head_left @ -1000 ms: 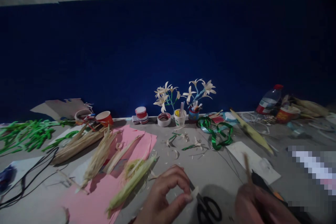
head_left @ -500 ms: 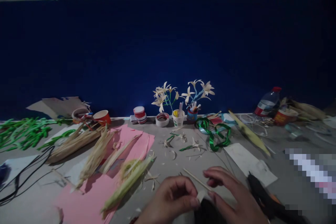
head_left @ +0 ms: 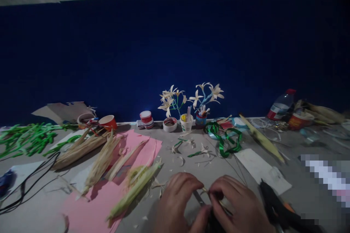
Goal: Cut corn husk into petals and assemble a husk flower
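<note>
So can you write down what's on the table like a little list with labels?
left hand: pinching a small pale piece, fingers curled
right hand: touching the left, holding a thin stick
beside hands: corn husk on pink paper
further back: green ribbon, husk flowers in small cups
right edge: plastic bottle

husks (head_left: 90, 153) left on paper sheet (head_left: 142, 149) | ribbon (head_left: 225, 140) right | flower cups (head_left: 187, 122) behind, at wall

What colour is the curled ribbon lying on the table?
The ribbon is shiny green, seen in the head view.
</note>
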`<state>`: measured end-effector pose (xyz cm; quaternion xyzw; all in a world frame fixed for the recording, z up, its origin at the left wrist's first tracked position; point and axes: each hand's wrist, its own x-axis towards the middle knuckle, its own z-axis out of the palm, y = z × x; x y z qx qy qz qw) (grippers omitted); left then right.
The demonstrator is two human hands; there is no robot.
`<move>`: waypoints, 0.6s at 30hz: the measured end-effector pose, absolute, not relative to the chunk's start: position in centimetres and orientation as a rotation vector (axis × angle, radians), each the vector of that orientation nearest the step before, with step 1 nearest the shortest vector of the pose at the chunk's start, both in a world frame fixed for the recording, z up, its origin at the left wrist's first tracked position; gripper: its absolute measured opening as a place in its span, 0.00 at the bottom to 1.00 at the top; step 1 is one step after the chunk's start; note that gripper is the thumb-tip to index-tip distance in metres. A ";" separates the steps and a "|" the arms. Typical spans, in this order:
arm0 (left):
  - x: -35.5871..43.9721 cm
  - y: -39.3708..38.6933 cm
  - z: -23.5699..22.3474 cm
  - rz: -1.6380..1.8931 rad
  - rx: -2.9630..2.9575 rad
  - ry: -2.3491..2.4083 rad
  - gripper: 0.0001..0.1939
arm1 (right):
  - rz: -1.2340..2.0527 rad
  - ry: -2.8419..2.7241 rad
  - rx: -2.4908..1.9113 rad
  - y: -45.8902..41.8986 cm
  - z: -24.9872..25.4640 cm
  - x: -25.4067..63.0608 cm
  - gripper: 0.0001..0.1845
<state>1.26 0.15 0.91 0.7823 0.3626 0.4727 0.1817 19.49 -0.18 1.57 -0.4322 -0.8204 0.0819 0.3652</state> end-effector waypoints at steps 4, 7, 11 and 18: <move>1.7 0.1 0.7 1.435 2.462 1.131 0.13 | 0.184 -2.155 -1.161 -0.4 1.8 19.1 0.09; 2.2 0.1 0.7 1.542 2.443 1.181 0.13 | 0.181 -2.114 -1.164 -0.6 1.8 18.8 0.09; 2.6 0.1 0.9 1.619 2.453 1.181 0.13 | 0.154 -2.071 -1.135 -0.8 1.7 18.3 0.09; 0.6 0.4 1.3 1.724 2.423 1.340 0.13 | 0.143 -2.003 -1.167 -0.9 1.6 18.5 0.10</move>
